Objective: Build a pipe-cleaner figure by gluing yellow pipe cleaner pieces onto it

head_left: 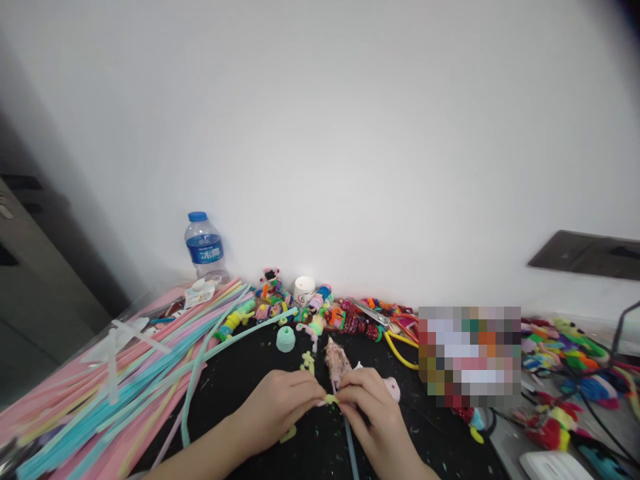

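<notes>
Left hand: fingertips of the left hand pinched on the yellow piece, lower centre of the frame.
Right hand: the right hand pinches its other end, probably so the small piece stays steady between them.
Yellow piece: the yellow piece is mostly hidden by fingers; its shape is hard to tell.
Fuzzy cone: the fuzzy cone lies just beyond the fingertips.
Mint roll: the mint roll sits on the black mat, above the left hand.
Scissors: the scissors, right of centre, lie with handles toward the person, seemingly for easy pick-up.
Stems: the stems run lengthwise at lower left, perhaps so single ones slide out.
Figures: the figures line the wall, probably leaving the front for handwork.
Bottle: the bottle stands upright, left of centre.
</notes>
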`<action>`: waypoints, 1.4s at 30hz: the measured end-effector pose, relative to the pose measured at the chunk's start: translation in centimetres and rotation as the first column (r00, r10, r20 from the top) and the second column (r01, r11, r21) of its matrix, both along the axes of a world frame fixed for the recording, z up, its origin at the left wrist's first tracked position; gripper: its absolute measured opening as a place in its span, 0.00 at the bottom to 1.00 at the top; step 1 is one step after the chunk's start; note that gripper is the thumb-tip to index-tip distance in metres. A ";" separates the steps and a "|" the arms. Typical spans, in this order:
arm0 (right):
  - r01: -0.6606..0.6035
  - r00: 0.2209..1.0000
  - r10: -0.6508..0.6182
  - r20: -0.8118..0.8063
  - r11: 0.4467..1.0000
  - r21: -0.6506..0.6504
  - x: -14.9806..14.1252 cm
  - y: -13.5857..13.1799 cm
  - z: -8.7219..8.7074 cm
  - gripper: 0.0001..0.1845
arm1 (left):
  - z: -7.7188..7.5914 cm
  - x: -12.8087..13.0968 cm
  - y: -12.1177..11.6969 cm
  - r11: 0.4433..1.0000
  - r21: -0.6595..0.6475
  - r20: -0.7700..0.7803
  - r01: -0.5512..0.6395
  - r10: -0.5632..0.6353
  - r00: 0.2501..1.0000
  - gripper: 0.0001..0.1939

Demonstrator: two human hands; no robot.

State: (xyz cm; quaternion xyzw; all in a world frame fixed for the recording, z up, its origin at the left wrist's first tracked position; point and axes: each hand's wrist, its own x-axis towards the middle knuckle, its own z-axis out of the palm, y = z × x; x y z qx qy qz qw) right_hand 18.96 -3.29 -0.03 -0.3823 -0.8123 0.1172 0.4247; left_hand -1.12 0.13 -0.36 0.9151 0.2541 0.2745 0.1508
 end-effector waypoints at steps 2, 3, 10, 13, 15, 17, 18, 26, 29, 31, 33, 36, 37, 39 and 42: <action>0.001 1.000 -0.001 -0.001 1.000 0.002 0.0 0.0 0.0 0.08 | 0.0 0.0 0.0 1.000 0.017 0.006 0.001 -0.001 1.000 0.10; 0.002 1.000 -0.002 -0.004 1.000 0.001 0.0 0.0 0.0 0.08 | 0.0 0.0 -0.1 1.000 0.023 0.007 0.000 0.000 1.000 0.10; -0.009 1.000 0.009 -0.008 1.000 -0.026 0.0 -0.2 -0.3 0.09 | 0.2 0.1 -0.1 0.999 0.036 -0.018 -0.007 0.008 1.000 0.09; -0.007 1.000 0.007 -0.007 0.999 -0.033 0.1 -0.1 -0.5 0.10 | 0.3 0.1 -0.3 0.999 0.038 -0.024 -0.020 0.021 0.999 0.09; -0.009 1.000 0.008 -0.007 0.999 -0.033 0.1 0.0 -0.5 0.10 | 0.4 0.1 -0.3 0.999 0.037 -0.034 -0.027 0.028 0.999 0.10; -0.010 1.000 0.010 -0.008 1.000 -0.027 0.1 0.0 -0.5 0.10 | 0.4 0.1 -0.4 0.999 0.032 -0.046 -0.032 0.033 0.998 0.10; -0.010 1.000 0.010 -0.009 1.000 -0.023 0.1 0.0 -0.5 0.10 | 0.4 0.1 -0.4 0.999 0.028 -0.049 -0.032 0.033 0.998 0.10; -0.008 1.000 0.007 -0.009 1.000 -0.024 0.0 -0.2 -0.2 0.09 | 0.0 0.1 -0.5 0.999 -0.009 -0.048 -0.037 0.037 0.998 0.10; -0.008 1.000 0.007 -0.011 1.000 -0.026 0.0 -0.1 -0.2 0.09 | 0.0 0.1 -0.5 0.999 -0.017 -0.044 -0.035 0.034 0.998 0.10; -0.006 1.000 0.006 -0.015 1.000 -0.022 0.0 -0.1 -0.2 0.09 | 0.1 0.1 -0.5 0.999 -0.022 -0.048 -0.037 0.036 0.998 0.10; -0.006 1.000 0.005 -0.016 1.000 -0.023 0.0 -0.1 -0.2 0.09 | 0.2 0.1 -0.5 0.999 -0.027 -0.047 -0.034 0.033 0.998 0.10; -0.006 1.000 0.005 -0.014 0.999 -0.033 0.0 -0.2 -0.1 0.09 | 0.2 0.1 -0.5 0.999 -0.031 -0.043 -0.028 0.027 0.999 0.10; -0.005 1.000 0.004 -0.014 0.999 -0.036 -0.1 -0.2 -0.1 0.09 | 0.3 0.1 -0.5 0.999 -0.033 -0.042 -0.028 0.026 0.999 0.10; -0.002 1.000 0.002 -0.011 0.999 -0.040 -0.1 -0.2 -0.2 0.09 | 0.3 0.1 -0.4 0.999 -0.043 -0.040 -0.028 0.026 0.999 0.10; 0.005 1.000 -0.006 -0.010 0.999 -0.045 -0.1 -0.2 -0.3 0.09 | 0.4 0.0 -0.3 0.997 -0.076 -0.019 -0.021 0.020 1.000 0.10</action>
